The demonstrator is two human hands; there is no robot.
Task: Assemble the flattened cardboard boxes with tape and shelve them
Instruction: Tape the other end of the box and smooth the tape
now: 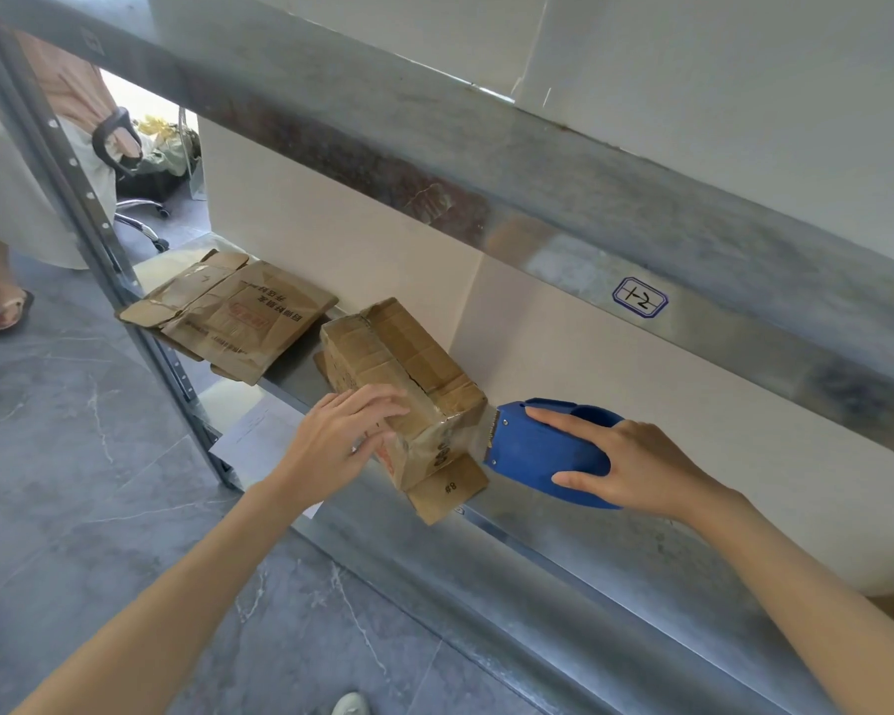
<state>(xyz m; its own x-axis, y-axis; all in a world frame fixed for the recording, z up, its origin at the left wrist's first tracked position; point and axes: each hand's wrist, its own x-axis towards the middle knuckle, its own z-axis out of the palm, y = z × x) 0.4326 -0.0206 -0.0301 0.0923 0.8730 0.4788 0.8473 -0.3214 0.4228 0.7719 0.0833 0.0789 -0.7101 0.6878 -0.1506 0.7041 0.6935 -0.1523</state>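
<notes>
A small worn cardboard box (409,363), folded into shape, lies on the metal shelf (563,549). My left hand (341,430) presses flat on its near side, fingers straight. My right hand (636,461) grips a blue tape dispenser (538,451) whose toothed edge sits against the box's right end, with clear tape stretched between them. One loose flap marked #8 (447,487) sticks out below the box. A stack of flattened cardboard boxes (233,312) lies further left on the same shelf.
An upper shelf beam (486,162) with a label (639,297) crosses above. A perforated upright post (89,198) stands at left. Another person (32,188) stands beyond it on the grey tiled floor (73,456), near an office chair base (145,219).
</notes>
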